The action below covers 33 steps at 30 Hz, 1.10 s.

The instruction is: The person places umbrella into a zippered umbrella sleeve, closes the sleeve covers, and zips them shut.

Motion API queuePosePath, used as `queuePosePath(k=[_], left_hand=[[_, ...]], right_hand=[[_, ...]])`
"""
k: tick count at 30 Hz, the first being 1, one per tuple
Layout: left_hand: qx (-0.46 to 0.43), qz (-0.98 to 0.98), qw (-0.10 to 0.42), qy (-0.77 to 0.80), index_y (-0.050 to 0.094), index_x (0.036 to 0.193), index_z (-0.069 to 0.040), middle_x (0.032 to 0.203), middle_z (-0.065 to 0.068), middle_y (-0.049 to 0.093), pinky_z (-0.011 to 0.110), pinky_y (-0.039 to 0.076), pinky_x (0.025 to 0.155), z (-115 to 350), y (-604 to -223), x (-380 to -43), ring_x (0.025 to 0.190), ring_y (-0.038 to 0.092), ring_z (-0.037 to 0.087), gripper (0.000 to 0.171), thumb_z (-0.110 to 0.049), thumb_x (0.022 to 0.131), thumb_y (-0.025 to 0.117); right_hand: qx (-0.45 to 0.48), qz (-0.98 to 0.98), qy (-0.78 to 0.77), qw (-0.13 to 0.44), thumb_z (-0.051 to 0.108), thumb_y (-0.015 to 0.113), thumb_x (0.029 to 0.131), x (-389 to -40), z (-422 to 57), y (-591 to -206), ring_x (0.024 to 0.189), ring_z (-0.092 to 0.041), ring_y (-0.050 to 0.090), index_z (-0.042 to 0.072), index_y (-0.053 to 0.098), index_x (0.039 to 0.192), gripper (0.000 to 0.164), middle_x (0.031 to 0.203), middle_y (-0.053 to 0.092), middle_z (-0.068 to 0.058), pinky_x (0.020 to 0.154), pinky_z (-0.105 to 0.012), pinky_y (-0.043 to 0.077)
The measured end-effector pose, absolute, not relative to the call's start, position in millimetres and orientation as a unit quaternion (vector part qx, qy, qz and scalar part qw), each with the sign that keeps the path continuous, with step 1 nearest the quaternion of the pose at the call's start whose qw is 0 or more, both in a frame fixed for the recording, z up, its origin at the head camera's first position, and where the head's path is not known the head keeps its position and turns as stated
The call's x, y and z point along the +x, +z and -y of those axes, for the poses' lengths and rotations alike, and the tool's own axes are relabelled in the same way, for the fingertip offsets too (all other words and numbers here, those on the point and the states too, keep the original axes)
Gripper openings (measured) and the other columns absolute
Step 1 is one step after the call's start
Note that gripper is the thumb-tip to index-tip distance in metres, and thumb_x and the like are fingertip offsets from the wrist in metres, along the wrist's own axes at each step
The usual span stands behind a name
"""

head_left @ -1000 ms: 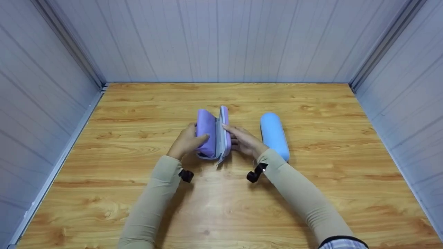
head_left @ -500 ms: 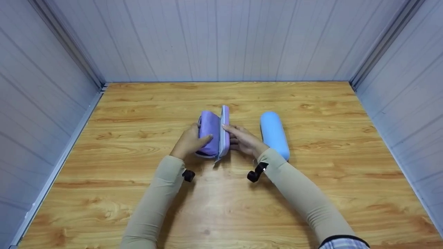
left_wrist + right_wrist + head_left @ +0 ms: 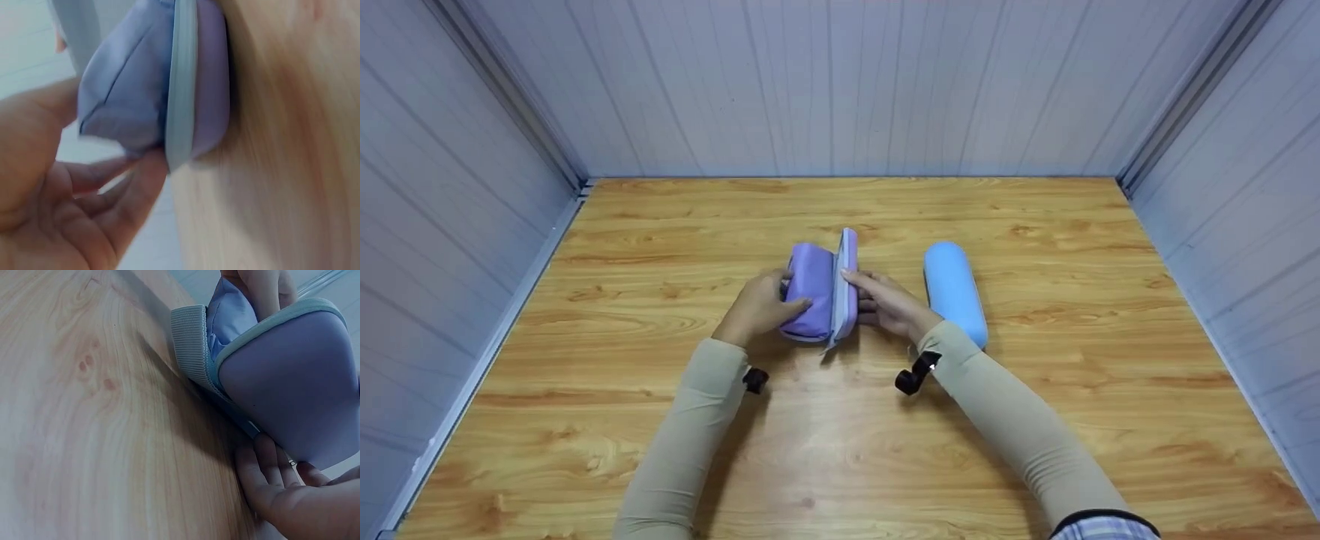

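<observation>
A purple zip case [image 3: 851, 289] stands open at mid-table, its lid raised on the right. In its left half sits a bulky purple fabric bundle [image 3: 812, 277]; in the left wrist view this bundle [image 3: 126, 84] bulges above the pale zip edge [image 3: 183, 84]. My left hand [image 3: 756, 306] holds the bundle, thumb on top and fingers at its left side. My right hand [image 3: 891, 306] grips the lid, thumb on the inner edge and fingers behind. The right wrist view shows the smooth outside of the lid [image 3: 292, 388] and a ribbed pale strip [image 3: 189, 340] at the case's end.
Right of my right hand lies a closed light blue case [image 3: 955, 292], its near end beside my wrist. The wood-grain table [image 3: 825, 450] ends at a pale panelled wall [image 3: 840, 90], with more panels on both sides.
My left hand first moved right, pushing the bundle towards the lid, then eased back left. The bundle now sits flatter in the left half. The right hand and blue case have stayed put.
</observation>
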<state>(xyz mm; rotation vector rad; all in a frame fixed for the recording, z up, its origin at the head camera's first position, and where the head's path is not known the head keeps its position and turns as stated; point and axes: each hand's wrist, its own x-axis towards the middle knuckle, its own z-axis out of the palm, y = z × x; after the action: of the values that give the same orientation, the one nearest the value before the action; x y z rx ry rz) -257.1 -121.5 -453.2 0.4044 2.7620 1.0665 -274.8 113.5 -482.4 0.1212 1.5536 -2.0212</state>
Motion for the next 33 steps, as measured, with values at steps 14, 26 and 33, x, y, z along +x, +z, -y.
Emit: queuePosePath(k=[14, 26, 33], left_hand=[[0.225, -0.905, 0.109, 0.344, 0.045, 0.142, 0.012, 0.137, 0.026, 0.054, 0.044, 0.047, 0.103, 136.3, -457.7, -256.8, 0.121, 0.057, 0.035, 0.072, -0.022, 0.088, 0.077], [0.247, -0.891, 0.194, 0.329, 0.039, 0.148, 0.010, 0.135, 0.024, 0.057, 0.043, 0.052, 0.096, 146.9, -448.3, -258.0, 0.113, 0.062, 0.034, 0.081, -0.001, 0.076, 0.073], [0.233, -0.890, 0.185, 0.345, 0.046, 0.143, 0.010, 0.130, 0.021, 0.060, 0.041, 0.053, 0.095, 144.6, -447.8, -256.1, 0.113, 0.062, 0.035, 0.073, 0.007, 0.075, 0.072]], right_hand=[[0.042, -0.583, -0.757, 0.292, 0.036, 0.065, 0.098, -274.8, -113.3, -482.0, 0.104, -0.028, 0.064, 0.005, 0.039, 0.144, 0.062, 0.120, 0.062, -0.018, 0.093, -0.041, 0.054], [0.030, -0.584, -0.757, 0.290, 0.036, 0.066, 0.097, -276.9, -115.4, -483.2, 0.106, -0.028, 0.064, 0.005, 0.042, 0.143, 0.061, 0.119, 0.064, -0.017, 0.093, -0.041, 0.053], [0.028, -0.585, -0.757, 0.290, 0.037, 0.066, 0.096, -277.7, -114.5, -482.8, 0.102, -0.026, 0.064, 0.004, 0.042, 0.143, 0.062, 0.117, 0.063, -0.016, 0.094, -0.041, 0.053]])
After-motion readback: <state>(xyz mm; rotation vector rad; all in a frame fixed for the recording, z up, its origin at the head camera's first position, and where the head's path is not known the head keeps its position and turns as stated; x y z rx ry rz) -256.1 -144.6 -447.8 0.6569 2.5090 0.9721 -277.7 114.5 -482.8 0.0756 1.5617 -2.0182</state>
